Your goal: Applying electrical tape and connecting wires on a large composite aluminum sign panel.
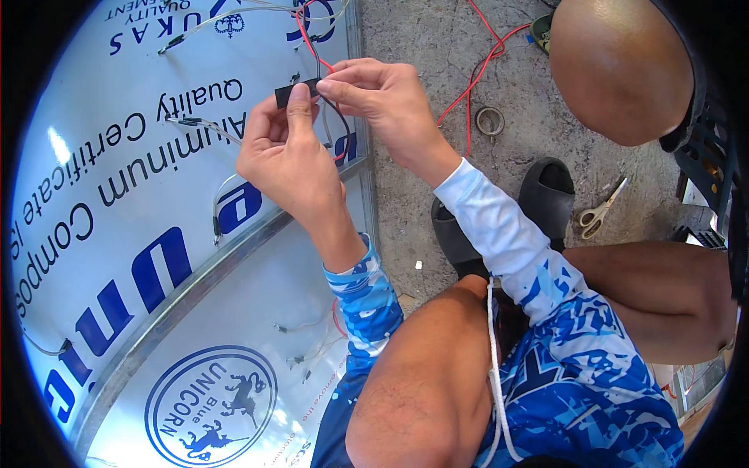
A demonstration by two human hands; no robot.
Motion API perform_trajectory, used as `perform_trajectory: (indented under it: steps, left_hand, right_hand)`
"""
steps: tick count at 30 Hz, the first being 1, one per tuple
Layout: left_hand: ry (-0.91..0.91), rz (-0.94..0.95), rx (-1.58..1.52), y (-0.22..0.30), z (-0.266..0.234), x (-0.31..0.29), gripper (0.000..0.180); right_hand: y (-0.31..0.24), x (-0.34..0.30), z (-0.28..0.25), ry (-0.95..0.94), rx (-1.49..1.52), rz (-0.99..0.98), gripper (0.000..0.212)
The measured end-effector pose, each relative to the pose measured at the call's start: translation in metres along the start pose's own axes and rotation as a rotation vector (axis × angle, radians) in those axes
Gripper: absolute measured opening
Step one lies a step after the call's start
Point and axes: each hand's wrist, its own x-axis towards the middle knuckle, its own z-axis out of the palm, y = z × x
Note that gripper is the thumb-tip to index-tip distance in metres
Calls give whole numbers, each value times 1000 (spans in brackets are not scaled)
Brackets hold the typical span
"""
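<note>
A short strip of black tape is pinched between the thumb and fingers of my left hand. My right hand comes in from the right, its thumb and fingertips closed on a thin black wire where it meets the tape. A red wire runs down from the top edge to the same spot. Both hands are held above a white printed panel; the exact join under the fingers is hidden.
Several short wire ends stick up from the panel, and a metal frame bar crosses it. On the concrete floor lie a tape roll, scissors and red cable. Another person's knee is at upper right.
</note>
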Motion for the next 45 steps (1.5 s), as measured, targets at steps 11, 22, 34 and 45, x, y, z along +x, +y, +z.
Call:
perform_trajectory:
  steps: [11,22,34,45]
  left_hand:
    - [3,-29,-58,0,10,-22,13]
    - [-15,268,194,-22,17,-37,20]
    - [-84,378,410,-26,12,-32,25]
    - [-96,171,203,-29,4,-27,9]
  right_hand:
    - [-53,-1,-29,-96,-8,263,30]
    - [-55,7,-28,-214,-397,182,26]
    - [-50,17,-37,-208,-608,-70,20]
    - [-23,30,-49,-358,-448,-124,20]
